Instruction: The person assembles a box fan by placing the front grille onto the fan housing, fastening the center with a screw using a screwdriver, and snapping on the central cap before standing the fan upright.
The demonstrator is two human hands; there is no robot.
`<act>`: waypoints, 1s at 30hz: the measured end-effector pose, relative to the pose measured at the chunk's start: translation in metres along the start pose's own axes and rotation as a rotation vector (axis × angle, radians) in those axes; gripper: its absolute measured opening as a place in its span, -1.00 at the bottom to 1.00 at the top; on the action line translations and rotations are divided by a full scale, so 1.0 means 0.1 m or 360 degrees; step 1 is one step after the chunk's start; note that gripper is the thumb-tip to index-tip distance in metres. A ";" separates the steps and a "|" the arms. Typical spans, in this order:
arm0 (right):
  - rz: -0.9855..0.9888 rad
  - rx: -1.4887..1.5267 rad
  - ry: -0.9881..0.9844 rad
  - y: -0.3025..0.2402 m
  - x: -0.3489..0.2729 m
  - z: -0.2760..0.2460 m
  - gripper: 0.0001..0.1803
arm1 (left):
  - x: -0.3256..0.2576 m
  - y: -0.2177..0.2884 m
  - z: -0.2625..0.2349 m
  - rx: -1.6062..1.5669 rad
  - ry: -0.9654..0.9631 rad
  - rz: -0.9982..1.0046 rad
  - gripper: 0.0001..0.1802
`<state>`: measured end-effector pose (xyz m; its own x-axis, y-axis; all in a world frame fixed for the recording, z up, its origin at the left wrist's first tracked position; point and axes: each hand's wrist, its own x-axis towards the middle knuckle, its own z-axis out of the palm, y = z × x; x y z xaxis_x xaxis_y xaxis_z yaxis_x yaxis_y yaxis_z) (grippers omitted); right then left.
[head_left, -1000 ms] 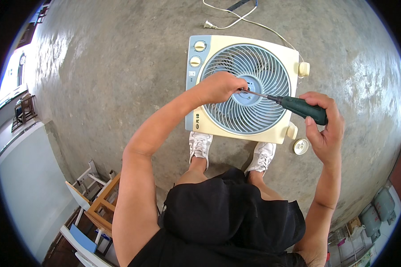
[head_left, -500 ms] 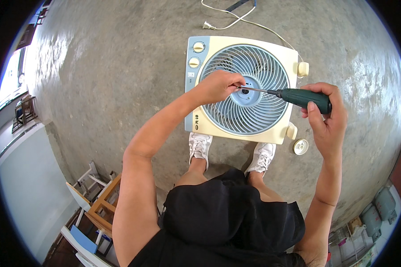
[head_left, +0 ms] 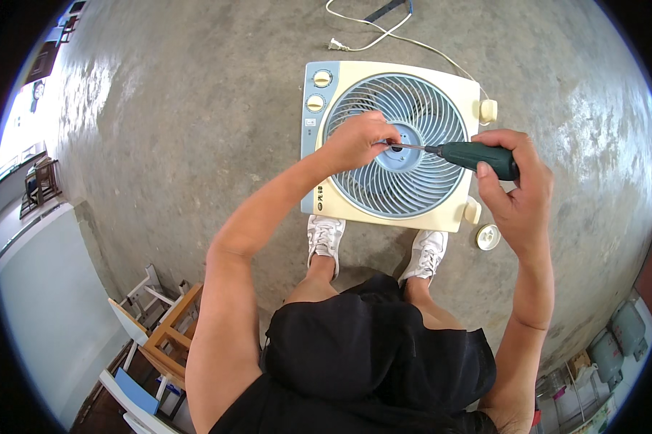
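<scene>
A cream and pale blue box fan (head_left: 441,216) lies flat on the floor in front of my feet, its round grille facing up. My right hand (head_left: 522,177) is closed around the green handle of a screwdriver (head_left: 479,158), held nearly level above the grille. The metal shaft reaches left across the fan's hub (head_left: 407,160). At the shaft's tip my left hand (head_left: 363,140) is pinched, thumb against fingers. Whatever small thing may lie between those fingertips is hidden. Two knobs (head_left: 321,79) sit on the fan's blue side strip.
A small round cream cap (head_left: 488,237) lies on the floor right of the fan. The white power cord and plug (head_left: 337,45) stretch beyond its far edge. My white shoes (head_left: 326,235) stand at its near edge. Wooden chairs (head_left: 170,333) stand at lower left.
My right hand and the screwdriver have shifted left, bringing the handle closer over the fan. My left hand stays pinched at the tip, having moved only slightly.
</scene>
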<state>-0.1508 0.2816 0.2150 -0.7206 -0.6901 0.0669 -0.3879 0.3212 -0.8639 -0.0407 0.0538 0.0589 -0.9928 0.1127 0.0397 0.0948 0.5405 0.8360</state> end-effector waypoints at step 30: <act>-0.0168 -0.0192 -0.0233 -0.17 0.08 0.14 -0.74 | -0.07 -0.07 0.15 0.0019 0.0180 0.0014 -0.61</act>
<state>-0.1417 0.2619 0.2234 -0.5848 -0.8079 0.0730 -0.5291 0.3117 -0.7893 -0.0332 0.0617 0.0445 -0.9938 0.0230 0.1090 0.1036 0.5499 0.8288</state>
